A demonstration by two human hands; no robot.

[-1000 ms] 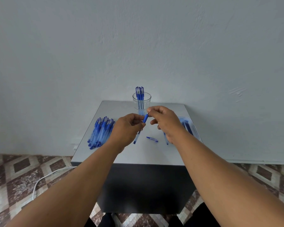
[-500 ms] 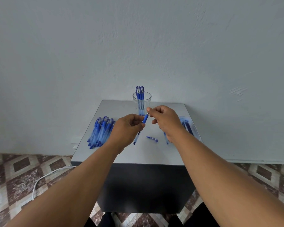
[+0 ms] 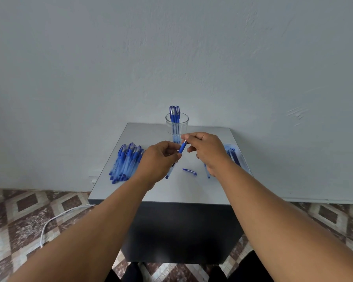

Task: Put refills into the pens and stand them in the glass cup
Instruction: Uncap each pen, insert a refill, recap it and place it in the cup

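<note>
My left hand (image 3: 159, 159) grips a blue pen (image 3: 182, 147) by its barrel, held slanted above the grey table (image 3: 179, 188). The pen's lower end sticks out below that hand. My right hand (image 3: 207, 148) pinches the pen's upper tip between thumb and forefinger. Just behind the hands stands the glass cup (image 3: 177, 127) with a few capped blue pens upright in it. A loose blue pen cap (image 3: 190, 171) lies on the table below my right hand.
A pile of blue pens (image 3: 126, 162) lies on the table's left side. A clear tray (image 3: 235, 157) with blue refills sits at the right edge, partly hidden by my right forearm. A white cable (image 3: 55, 218) runs over the patterned floor at left.
Both hands stay together on the pen in front of the cup. My right fingers have shifted slightly at the pen's upper tip.
</note>
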